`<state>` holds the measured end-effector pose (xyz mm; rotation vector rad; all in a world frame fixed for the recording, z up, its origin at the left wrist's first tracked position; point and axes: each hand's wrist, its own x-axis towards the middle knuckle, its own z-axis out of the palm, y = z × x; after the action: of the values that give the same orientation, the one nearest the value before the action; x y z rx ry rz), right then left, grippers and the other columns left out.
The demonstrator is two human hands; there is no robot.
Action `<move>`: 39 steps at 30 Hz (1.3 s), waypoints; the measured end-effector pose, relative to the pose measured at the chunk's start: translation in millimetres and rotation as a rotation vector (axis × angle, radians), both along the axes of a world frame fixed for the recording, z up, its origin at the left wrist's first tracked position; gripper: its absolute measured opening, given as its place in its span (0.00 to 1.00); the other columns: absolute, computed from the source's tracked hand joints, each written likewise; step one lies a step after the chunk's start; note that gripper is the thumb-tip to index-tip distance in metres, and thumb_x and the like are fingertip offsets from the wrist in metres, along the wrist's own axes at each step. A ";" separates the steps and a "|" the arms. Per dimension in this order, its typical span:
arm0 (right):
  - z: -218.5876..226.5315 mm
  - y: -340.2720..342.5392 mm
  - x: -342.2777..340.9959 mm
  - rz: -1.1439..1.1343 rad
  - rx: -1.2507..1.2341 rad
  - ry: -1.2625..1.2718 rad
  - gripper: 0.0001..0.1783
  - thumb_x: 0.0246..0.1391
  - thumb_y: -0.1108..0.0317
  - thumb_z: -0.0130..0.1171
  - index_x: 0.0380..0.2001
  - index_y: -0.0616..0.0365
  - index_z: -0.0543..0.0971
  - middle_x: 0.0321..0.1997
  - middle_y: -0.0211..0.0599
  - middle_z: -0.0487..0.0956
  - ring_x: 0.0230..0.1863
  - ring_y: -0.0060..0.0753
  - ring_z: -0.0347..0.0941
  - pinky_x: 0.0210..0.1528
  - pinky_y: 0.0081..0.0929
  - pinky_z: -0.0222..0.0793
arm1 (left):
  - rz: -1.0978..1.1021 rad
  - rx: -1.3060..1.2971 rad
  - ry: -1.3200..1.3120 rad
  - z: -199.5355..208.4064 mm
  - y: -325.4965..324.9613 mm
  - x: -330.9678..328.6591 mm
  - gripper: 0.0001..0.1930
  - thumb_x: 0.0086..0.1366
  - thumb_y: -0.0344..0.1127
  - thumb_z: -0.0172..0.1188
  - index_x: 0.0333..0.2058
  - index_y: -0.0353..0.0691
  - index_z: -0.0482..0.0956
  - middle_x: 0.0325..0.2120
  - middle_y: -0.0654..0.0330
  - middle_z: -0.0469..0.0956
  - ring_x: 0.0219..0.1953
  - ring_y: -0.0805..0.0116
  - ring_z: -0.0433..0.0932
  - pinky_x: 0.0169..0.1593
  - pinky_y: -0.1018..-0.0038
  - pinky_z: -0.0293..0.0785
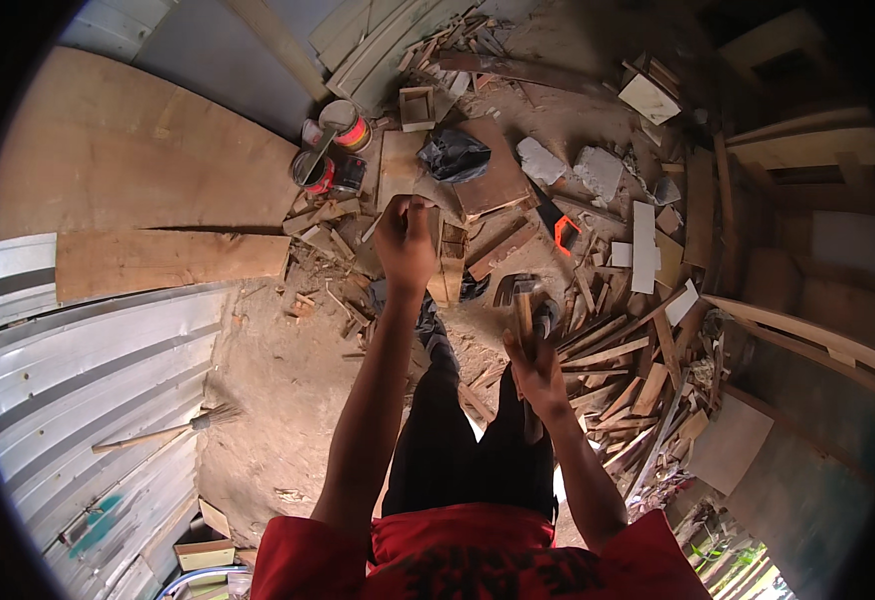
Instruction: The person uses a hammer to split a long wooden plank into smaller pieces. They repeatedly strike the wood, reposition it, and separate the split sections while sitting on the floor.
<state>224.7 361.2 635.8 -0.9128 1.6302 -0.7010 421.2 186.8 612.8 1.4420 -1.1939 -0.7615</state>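
Observation:
My right hand is wrapped round the wooden handle of what looks like a hammer. Its dark head, at the far end of the handle, is blurred. Farther forward and to the left, my left hand is closed in a pinch. Whatever its fingertips hold, if anything, is too small to make out. Just right of the left hand is a wooden block, close to my feet. Beyond it a brown board lies on the ground, with a crumpled black plastic bag on its left part.
A handsaw with an orange handle lies right of the board. Paint cans stand at the far left. Scrap wood is heaped to the right. A broom lies along the corrugated metal wall. White slabs lie at the far right.

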 end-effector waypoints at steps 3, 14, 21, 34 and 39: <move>19.0 24.8 9.1 -0.074 0.261 -0.163 0.21 0.63 0.51 0.58 0.32 0.61 0.70 0.16 0.32 0.69 0.15 0.21 0.67 0.18 0.25 0.62 | 0.085 0.055 0.052 7.1 0.6 -3.7 0.16 0.68 0.42 0.56 0.29 0.33 0.77 0.18 0.55 0.73 0.21 0.67 0.67 0.28 0.69 0.64; 1.0 144.8 10.2 -0.276 0.505 -0.206 0.17 0.63 0.54 0.57 0.32 0.56 0.71 0.21 0.23 0.66 0.17 0.16 0.62 0.17 0.21 0.61 | -0.077 0.176 -0.343 -0.3 12.3 72.7 0.24 0.58 0.52 0.69 0.37 0.33 0.80 0.30 0.52 0.82 0.37 0.54 0.82 0.45 0.61 0.74; 33.0 179.9 -33.9 -0.559 0.372 -0.291 0.16 0.63 0.55 0.58 0.30 0.54 0.70 0.21 0.22 0.66 0.17 0.15 0.61 0.17 0.21 0.59 | -0.085 0.663 -0.370 -11.7 2.5 141.8 0.29 0.62 0.57 0.62 0.44 0.31 0.80 0.37 0.46 0.83 0.43 0.52 0.82 0.47 0.56 0.76; -30.8 170.3 -34.7 -0.704 0.196 -0.263 0.29 0.64 0.43 0.54 0.25 0.61 0.73 0.17 0.32 0.72 0.13 0.25 0.68 0.16 0.27 0.65 | -0.159 0.224 -0.165 134.2 107.2 162.3 0.16 0.66 0.44 0.61 0.37 0.34 0.76 0.32 0.64 0.74 0.35 0.72 0.68 0.44 0.71 0.67; -99.2 122.4 -13.5 -0.537 0.346 -0.305 0.48 0.52 0.25 0.54 0.35 0.72 0.76 0.21 0.44 0.79 0.18 0.34 0.78 0.16 0.33 0.66 | -0.440 -0.343 -0.758 303.9 190.6 207.8 0.19 0.70 0.43 0.55 0.50 0.33 0.76 0.48 0.55 0.73 0.50 0.62 0.71 0.58 0.67 0.65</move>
<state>211.2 483.6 536.5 -0.1026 1.6565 -0.8357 629.0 377.4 916.7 1.2110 -2.1547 -0.2456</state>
